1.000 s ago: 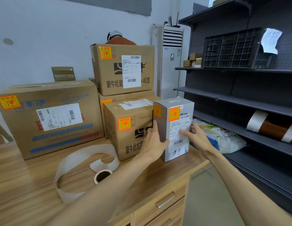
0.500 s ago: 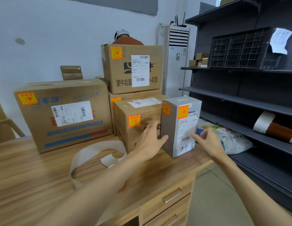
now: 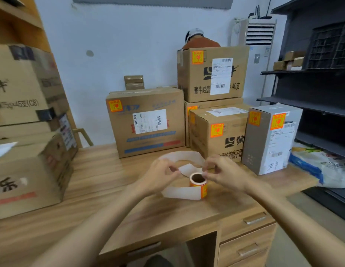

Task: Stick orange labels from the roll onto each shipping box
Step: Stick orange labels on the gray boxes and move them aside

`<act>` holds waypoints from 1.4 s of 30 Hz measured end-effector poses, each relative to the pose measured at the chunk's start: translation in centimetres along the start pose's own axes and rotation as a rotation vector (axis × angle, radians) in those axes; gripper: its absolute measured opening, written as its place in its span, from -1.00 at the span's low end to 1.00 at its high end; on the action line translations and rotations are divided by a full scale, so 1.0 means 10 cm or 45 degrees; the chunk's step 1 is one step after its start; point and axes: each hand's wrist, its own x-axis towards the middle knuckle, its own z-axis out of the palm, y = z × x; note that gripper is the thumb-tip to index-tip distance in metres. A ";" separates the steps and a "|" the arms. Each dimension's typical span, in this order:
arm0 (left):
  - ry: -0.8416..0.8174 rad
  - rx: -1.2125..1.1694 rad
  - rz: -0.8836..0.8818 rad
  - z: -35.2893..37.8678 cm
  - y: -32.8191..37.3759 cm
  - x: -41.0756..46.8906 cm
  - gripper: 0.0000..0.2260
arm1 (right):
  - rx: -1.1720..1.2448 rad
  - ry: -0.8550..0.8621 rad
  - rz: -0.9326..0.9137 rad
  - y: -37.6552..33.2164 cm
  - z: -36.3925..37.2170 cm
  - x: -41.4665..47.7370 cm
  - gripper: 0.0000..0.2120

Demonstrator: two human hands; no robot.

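While the label roll (image 3: 198, 183) stood on end on the wooden worktop (image 3: 102, 182), near the front edge and just in front of the stacked cartons, both hands were gathered over it. The left hand (image 3: 160, 177) had its fingers (image 3: 168, 167) curled, with thumb and forefinger pinching the loose tail of the white backing strip (image 3: 184, 156). The right hand (image 3: 226, 174) mirrored it, its fingers (image 3: 211, 164) bent and closed on the same strip just above the roll's open core. The strip ran out from the roll in a wide loop that lay on the worktop and passed behind both hands. One orange label (image 3: 204, 189) faced outward on the roll's side.

Just behind the roll sat a brown carton (image 3: 218, 143) with an orange sticker on its front. It touched a tall grey box (image 3: 271, 143) on its right, which carried one sticker on each visible face. To the left stood a wide carton with a blue stripe (image 3: 146, 135), stickered at its upper left corner. Behind these, an upper carton (image 3: 198, 81), also stickered, rested on another.

More cartons (image 3: 27, 170) were piled at the far left, too blurred to read. A person's cap and orange top (image 3: 198, 38) showed behind the upper carton. Dark shelving (image 3: 322, 105) stood to the right, and a plastic bag (image 3: 320, 168) lay on a low shelf beside the worktop.
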 end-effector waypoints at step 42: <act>1.011 0.285 -0.965 -3.45 -2.34 -3.48 -0.53 | 0.401 -0.051 -0.577 -4.74 1.41 1.47 -0.50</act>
